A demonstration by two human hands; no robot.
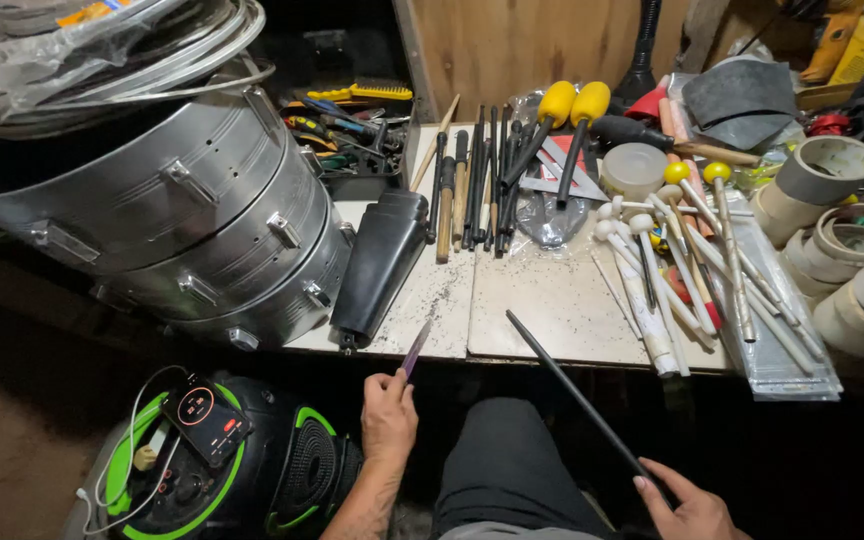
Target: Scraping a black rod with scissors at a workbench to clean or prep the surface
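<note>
Your left hand point(389, 415) is down at six o'clock, fingers clamped on a thin purple blade point(415, 349) that points up toward the counter point(552, 300) edge. Your right hand point(687, 505) sits at five o'clock, pinched on the near end of a long black rod point(572, 390), which runs up and left until its tip lies over the counter's front edge. The two hands are well apart, your dark-trousered knee between them.

Biggest thing in sight: the stack of metal drum shells point(202, 200) at ten o'clock. Below it, at seven o'clock, a black and green speaker point(282, 480) with a phone point(207, 418) on top. A black cowbell point(377, 265) lies just beside the shells. At three o'clock, rolls of tape point(857, 290). At twelve, a row of dark sticks point(472, 185) and two yellow-headed mallets point(572, 105); white mallets point(667, 280) fan out at two o'clock.
</note>
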